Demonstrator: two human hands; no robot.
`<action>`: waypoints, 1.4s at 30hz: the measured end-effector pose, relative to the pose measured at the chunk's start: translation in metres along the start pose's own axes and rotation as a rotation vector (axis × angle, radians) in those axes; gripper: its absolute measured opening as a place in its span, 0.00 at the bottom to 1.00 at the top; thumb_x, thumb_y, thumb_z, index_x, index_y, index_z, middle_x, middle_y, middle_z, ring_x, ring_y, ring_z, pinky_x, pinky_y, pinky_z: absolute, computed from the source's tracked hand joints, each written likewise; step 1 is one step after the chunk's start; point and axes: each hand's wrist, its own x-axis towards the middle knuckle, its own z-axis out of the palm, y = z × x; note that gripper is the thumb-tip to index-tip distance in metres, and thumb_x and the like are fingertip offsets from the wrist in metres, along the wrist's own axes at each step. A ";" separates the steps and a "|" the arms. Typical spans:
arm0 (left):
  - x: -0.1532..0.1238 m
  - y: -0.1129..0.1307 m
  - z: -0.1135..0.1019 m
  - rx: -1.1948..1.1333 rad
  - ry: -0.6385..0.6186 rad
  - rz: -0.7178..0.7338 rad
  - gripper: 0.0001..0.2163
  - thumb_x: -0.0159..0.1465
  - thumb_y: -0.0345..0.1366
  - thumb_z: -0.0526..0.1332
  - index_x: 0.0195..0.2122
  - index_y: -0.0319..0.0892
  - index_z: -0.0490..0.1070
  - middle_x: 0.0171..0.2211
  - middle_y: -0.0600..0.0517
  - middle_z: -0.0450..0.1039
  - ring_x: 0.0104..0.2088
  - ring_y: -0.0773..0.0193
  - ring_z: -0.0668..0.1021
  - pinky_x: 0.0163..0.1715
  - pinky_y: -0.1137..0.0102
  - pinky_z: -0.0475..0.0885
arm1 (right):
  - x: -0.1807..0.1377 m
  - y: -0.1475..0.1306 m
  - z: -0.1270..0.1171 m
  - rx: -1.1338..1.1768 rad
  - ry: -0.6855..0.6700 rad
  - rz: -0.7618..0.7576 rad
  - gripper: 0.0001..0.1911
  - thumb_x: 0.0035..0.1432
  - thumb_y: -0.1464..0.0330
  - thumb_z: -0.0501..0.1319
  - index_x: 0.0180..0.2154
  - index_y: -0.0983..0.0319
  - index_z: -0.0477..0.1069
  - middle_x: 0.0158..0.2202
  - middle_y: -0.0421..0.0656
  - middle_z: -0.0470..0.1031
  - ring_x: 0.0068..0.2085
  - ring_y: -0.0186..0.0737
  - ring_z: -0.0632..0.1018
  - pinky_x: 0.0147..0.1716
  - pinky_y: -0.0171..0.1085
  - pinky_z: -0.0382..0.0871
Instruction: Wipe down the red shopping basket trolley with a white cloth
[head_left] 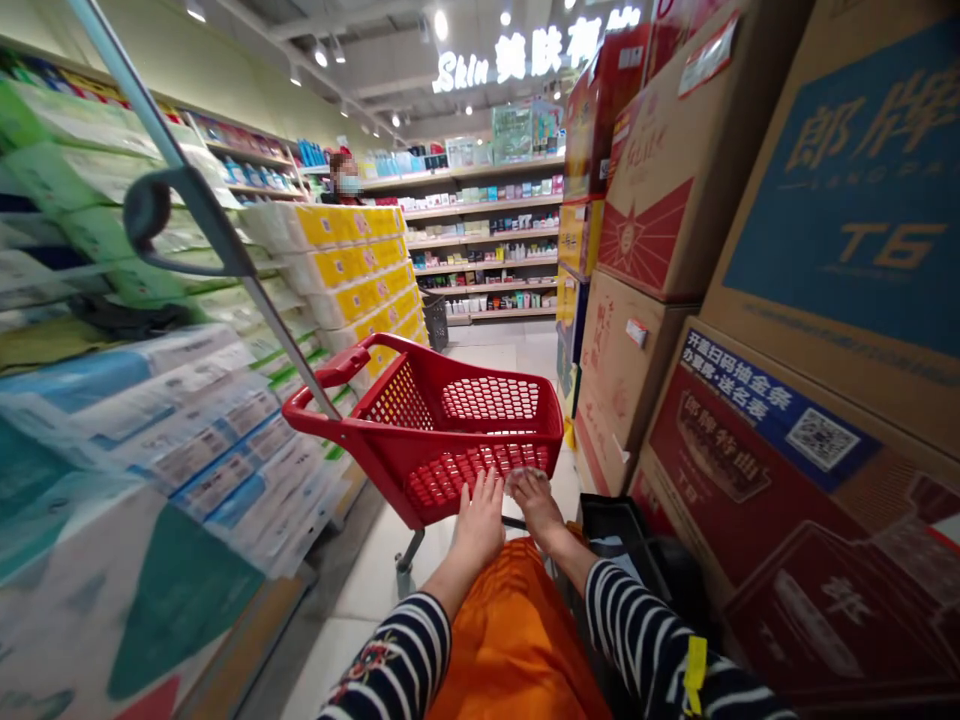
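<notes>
Okay, nearest first: my striped sleeves (397, 640), navy and white, yellow tag (696, 660) on the right one, reach forward over an orange garment (517, 630) on me. Left hand (481, 518) is out, fingers straight and slightly apart, palm toward the near side of the red cart (465, 445), fingertips at its mesh; whether they press on it, cannot tell. Right hand (534, 500) just beside it, fingers together and bent over a pale cloth (517, 483), crumpled, up against the same mesh side. Cart stands right in front of me on pale floor tiles (352, 590), lying across my view, handle (343, 367) to the left, a metal pole (289, 345) rising at that end with a grey grip (146, 215). Black crate (611, 515) low at my right, printed cartons (795, 440) stacked high next to it; plastic-wrapped packs (225, 440) piled at left, blurred. Past the cart, a stack of yellow-and-white packs (367, 255), a dark basket (435, 318) by its far corner, a person in a mask (349, 185) behind it. Farther back, shelves (487, 235) full of small goods, a lit sign (525, 60) above reading "Skin" plus Chinese characters, spotlights (441, 24) overhead
</notes>
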 end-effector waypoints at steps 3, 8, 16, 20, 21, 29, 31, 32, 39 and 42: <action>0.005 0.003 0.001 0.005 0.012 -0.003 0.32 0.54 0.32 0.49 0.63 0.36 0.46 0.65 0.48 0.37 0.64 0.56 0.44 0.61 0.54 0.44 | 0.006 0.012 -0.019 0.026 0.194 0.108 0.22 0.59 0.78 0.45 0.53 0.65 0.65 0.57 0.50 0.63 0.62 0.45 0.54 0.58 0.50 0.54; 0.010 0.002 -0.002 -0.007 0.040 -0.029 0.33 0.54 0.33 0.50 0.62 0.36 0.46 0.65 0.47 0.38 0.64 0.56 0.44 0.61 0.54 0.45 | 0.014 0.025 -0.027 0.046 0.270 0.273 0.23 0.60 0.79 0.42 0.54 0.67 0.63 0.59 0.51 0.58 0.64 0.43 0.48 0.60 0.51 0.50; 0.002 -0.016 0.011 0.042 0.056 -0.043 0.31 0.54 0.32 0.51 0.62 0.37 0.48 0.65 0.47 0.41 0.64 0.56 0.47 0.60 0.54 0.46 | 0.000 -0.019 0.002 0.072 -0.022 0.274 0.20 0.61 0.77 0.48 0.52 0.63 0.66 0.59 0.47 0.60 0.63 0.40 0.51 0.60 0.44 0.52; 0.014 -0.036 0.002 0.073 0.162 -0.105 0.31 0.56 0.33 0.51 0.61 0.34 0.48 0.65 0.44 0.43 0.63 0.54 0.49 0.59 0.52 0.49 | 0.051 -0.028 -0.019 0.082 0.216 0.140 0.19 0.63 0.74 0.48 0.54 0.61 0.63 0.61 0.44 0.56 0.65 0.40 0.44 0.62 0.49 0.45; 0.016 -0.040 -0.001 0.079 0.183 -0.120 0.31 0.56 0.33 0.51 0.61 0.33 0.48 0.64 0.43 0.43 0.63 0.53 0.50 0.59 0.51 0.50 | 0.060 -0.028 -0.022 0.082 0.252 0.121 0.19 0.63 0.74 0.48 0.54 0.61 0.64 0.61 0.44 0.56 0.65 0.39 0.43 0.63 0.48 0.44; 0.005 -0.054 0.006 0.103 0.169 -0.116 0.30 0.56 0.34 0.51 0.61 0.32 0.49 0.64 0.42 0.44 0.63 0.52 0.50 0.58 0.50 0.53 | 0.024 -0.041 0.016 0.094 -0.011 0.109 0.14 0.60 0.75 0.54 0.47 0.62 0.70 0.55 0.46 0.66 0.61 0.41 0.57 0.59 0.46 0.54; 0.002 -0.060 0.010 0.106 0.160 -0.126 0.30 0.56 0.35 0.51 0.61 0.33 0.50 0.64 0.42 0.44 0.63 0.52 0.50 0.58 0.50 0.53 | 0.020 -0.049 0.016 0.101 -0.039 0.087 0.14 0.60 0.75 0.53 0.46 0.62 0.70 0.54 0.46 0.68 0.60 0.40 0.59 0.59 0.45 0.55; 0.002 -0.064 0.011 0.108 0.165 -0.138 0.30 0.56 0.35 0.51 0.61 0.33 0.50 0.64 0.42 0.44 0.63 0.51 0.50 0.58 0.50 0.53 | 0.025 -0.054 0.013 0.106 -0.038 0.066 0.14 0.61 0.74 0.53 0.47 0.62 0.70 0.54 0.46 0.67 0.60 0.40 0.59 0.59 0.45 0.55; 0.005 -0.088 -0.002 0.115 0.205 -0.262 0.30 0.57 0.34 0.51 0.61 0.33 0.49 0.64 0.42 0.44 0.63 0.52 0.50 0.58 0.52 0.53 | 0.095 -0.078 -0.020 0.135 0.167 -0.098 0.18 0.63 0.73 0.50 0.53 0.61 0.65 0.59 0.45 0.60 0.64 0.43 0.50 0.61 0.50 0.46; 0.000 -0.090 -0.003 0.096 0.195 -0.281 0.31 0.56 0.34 0.52 0.61 0.33 0.49 0.64 0.43 0.44 0.63 0.52 0.50 0.58 0.52 0.52 | 0.092 -0.078 -0.011 0.124 0.100 -0.119 0.18 0.61 0.74 0.52 0.52 0.62 0.66 0.58 0.46 0.62 0.62 0.45 0.54 0.59 0.51 0.51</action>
